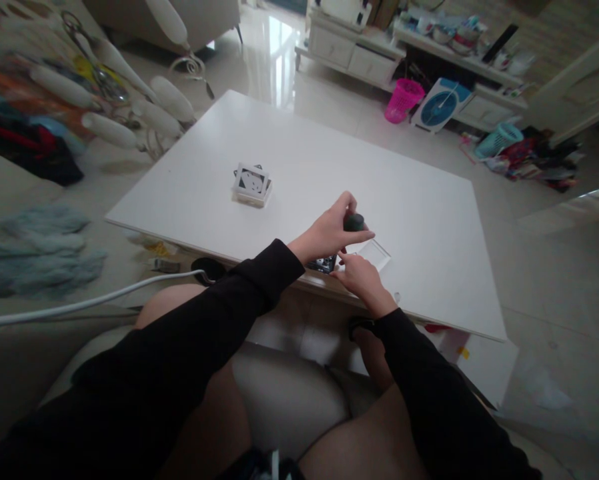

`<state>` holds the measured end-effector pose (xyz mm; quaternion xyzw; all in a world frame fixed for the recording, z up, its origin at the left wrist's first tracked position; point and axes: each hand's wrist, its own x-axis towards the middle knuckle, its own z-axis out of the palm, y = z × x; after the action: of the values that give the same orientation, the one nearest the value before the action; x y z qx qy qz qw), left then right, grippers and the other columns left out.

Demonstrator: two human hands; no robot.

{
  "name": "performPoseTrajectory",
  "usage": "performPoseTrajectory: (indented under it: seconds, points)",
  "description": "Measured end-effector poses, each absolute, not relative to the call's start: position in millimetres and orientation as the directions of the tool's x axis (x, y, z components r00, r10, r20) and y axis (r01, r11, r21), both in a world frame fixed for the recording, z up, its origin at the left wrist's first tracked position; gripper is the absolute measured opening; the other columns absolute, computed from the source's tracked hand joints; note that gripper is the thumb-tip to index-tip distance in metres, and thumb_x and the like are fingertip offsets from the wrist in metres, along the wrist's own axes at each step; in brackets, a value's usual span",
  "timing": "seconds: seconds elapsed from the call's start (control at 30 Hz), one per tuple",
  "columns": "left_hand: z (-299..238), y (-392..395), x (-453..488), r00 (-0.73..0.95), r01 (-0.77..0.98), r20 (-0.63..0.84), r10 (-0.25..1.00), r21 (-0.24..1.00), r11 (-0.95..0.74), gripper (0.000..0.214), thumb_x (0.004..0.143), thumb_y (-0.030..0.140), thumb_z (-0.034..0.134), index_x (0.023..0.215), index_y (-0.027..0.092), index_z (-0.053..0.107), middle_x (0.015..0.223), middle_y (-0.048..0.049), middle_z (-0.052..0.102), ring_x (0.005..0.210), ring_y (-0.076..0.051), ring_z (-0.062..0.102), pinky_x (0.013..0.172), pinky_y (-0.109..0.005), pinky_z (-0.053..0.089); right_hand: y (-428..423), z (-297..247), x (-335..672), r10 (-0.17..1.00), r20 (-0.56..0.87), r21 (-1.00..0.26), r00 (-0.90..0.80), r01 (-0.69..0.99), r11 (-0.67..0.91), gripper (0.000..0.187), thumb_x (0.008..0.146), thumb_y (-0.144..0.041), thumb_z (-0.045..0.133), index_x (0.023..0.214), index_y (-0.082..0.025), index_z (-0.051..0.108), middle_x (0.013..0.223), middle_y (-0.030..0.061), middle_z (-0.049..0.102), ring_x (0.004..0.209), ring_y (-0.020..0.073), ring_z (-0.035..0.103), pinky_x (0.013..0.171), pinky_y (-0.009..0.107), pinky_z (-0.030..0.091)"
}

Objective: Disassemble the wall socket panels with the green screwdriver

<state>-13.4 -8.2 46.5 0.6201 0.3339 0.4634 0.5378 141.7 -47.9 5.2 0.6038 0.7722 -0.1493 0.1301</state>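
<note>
My left hand (329, 230) is closed around the thick dark handle of what looks like a screwdriver (353, 222), held upright over the table's near edge. Beneath that hand lies a black part with metal pieces (323, 263), mostly covered by my fingers and wrist. My right hand (362, 277) pinches at the right side of this part; its fingertips are partly hidden. A thin white square frame (375, 255) rests flat just beyond the right hand. Farther left sits a small stack of white square wall plates (252, 183), the top one showing a black-and-grey face.
The white table (419, 213) spans the middle of the view. A small clear piece (397, 297) lies near its front edge. A white cable (94, 307) runs in from the left. Beyond are a pink basket (403, 100), a blue fan (439, 105) and cabinets (349, 53).
</note>
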Motion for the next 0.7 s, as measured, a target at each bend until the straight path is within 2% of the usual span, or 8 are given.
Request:
performPoseTrajectory:
  seconds: [0.1, 0.2, 0.27, 0.37, 0.47, 0.53, 0.6, 0.7]
  points:
    - [52.6, -11.1, -14.9, 0.385, -0.108, 0.143, 0.912, 0.988, -0.109, 0.036, 0.087, 0.029, 0.071, 0.116, 0.022, 0.051, 0.101, -0.0038, 0.058, 0.089, -0.016, 0.060, 0.073, -0.029, 0.057, -48.4, 6.2, 141.1, 0.896, -0.376, -0.077, -0.236, 0.972, 0.223, 0.046, 0.094, -0.040, 0.068, 0.137, -0.026, 0.059, 0.123, 0.0103, 0.077, 0.112, 0.0305, 0.071, 0.087, 0.035, 0.053]
    - [59.6, -12.7, -15.5, 0.438, -0.141, 0.091, 0.894, 0.989, -0.032, 0.021, 0.096, 0.031, 0.053, 0.112, 0.020, 0.061, 0.118, -0.0097, 0.054, 0.102, -0.020, 0.060, 0.070, -0.029, 0.060, -48.9, 6.4, 140.5, 0.900, -0.371, -0.076, -0.231, 0.973, 0.218, 0.040, 0.094, -0.040, 0.068, 0.131, -0.026, 0.062, 0.122, 0.0093, 0.077, 0.110, 0.0299, 0.072, 0.086, 0.034, 0.052]
    - [59.4, -11.6, -15.2, 0.431, -0.119, 0.119, 0.894, 0.990, -0.075, 0.019, 0.095, 0.033, 0.055, 0.104, 0.018, 0.063, 0.120, -0.0108, 0.054, 0.105, -0.021, 0.059, 0.073, -0.031, 0.061, -48.9, 5.8, 140.5, 0.902, -0.369, -0.073, -0.224, 0.974, 0.212, 0.040, 0.093, -0.040, 0.069, 0.130, -0.026, 0.063, 0.122, 0.0095, 0.077, 0.109, 0.0301, 0.072, 0.086, 0.034, 0.052]
    - [52.8, -8.6, -14.5, 0.376, -0.076, 0.215, 0.901, 0.977, -0.202, 0.028, 0.083, 0.032, 0.076, 0.096, 0.017, 0.056, 0.113, -0.0090, 0.060, 0.104, -0.020, 0.060, 0.086, -0.036, 0.059, -48.5, 4.9, 141.0, 0.904, -0.364, -0.062, -0.226, 0.974, 0.218, 0.045, 0.093, -0.041, 0.070, 0.133, -0.024, 0.062, 0.120, 0.0118, 0.077, 0.109, 0.0318, 0.072, 0.086, 0.035, 0.053]
    - [48.2, -8.5, -14.6, 0.373, -0.115, 0.222, 0.901, 0.975, -0.192, 0.047, 0.075, 0.028, 0.083, 0.105, 0.020, 0.049, 0.104, -0.0058, 0.066, 0.094, -0.017, 0.063, 0.088, -0.037, 0.057, -48.0, 4.7, 141.3, 0.897, -0.370, -0.069, -0.241, 0.970, 0.232, 0.049, 0.094, -0.040, 0.069, 0.139, -0.024, 0.059, 0.121, 0.0122, 0.077, 0.111, 0.0324, 0.071, 0.087, 0.037, 0.053]
    - [50.0, -10.1, -15.0, 0.418, -0.148, 0.160, 0.894, 0.983, -0.107, 0.048, 0.080, 0.028, 0.078, 0.116, 0.022, 0.047, 0.102, -0.0050, 0.067, 0.090, -0.017, 0.063, 0.082, -0.036, 0.058, -48.0, 5.0, 141.1, 0.894, -0.375, -0.078, -0.245, 0.969, 0.232, 0.048, 0.094, -0.040, 0.069, 0.139, -0.025, 0.059, 0.122, 0.0117, 0.076, 0.112, 0.0319, 0.071, 0.088, 0.036, 0.053]
    - [54.5, -11.5, -15.0, 0.456, -0.173, 0.101, 0.884, 0.985, -0.023, 0.040, 0.086, 0.028, 0.068, 0.121, 0.023, 0.050, 0.106, -0.0072, 0.065, 0.097, -0.020, 0.063, 0.079, -0.037, 0.060, -48.1, 5.2, 140.7, 0.897, -0.372, -0.079, -0.238, 0.971, 0.225, 0.046, 0.094, -0.039, 0.069, 0.136, -0.025, 0.060, 0.122, 0.0114, 0.076, 0.111, 0.0316, 0.071, 0.088, 0.036, 0.052]
    - [58.8, -11.1, -14.2, 0.479, -0.189, 0.081, 0.874, 0.982, 0.013, 0.026, 0.091, 0.027, 0.056, 0.116, 0.021, 0.058, 0.117, -0.0111, 0.062, 0.111, -0.025, 0.060, 0.081, -0.040, 0.062, -48.1, 4.5, 140.4, 0.902, -0.366, -0.079, -0.231, 0.973, 0.217, 0.041, 0.094, -0.039, 0.069, 0.131, -0.025, 0.062, 0.122, 0.0111, 0.076, 0.110, 0.0319, 0.071, 0.087, 0.036, 0.052]
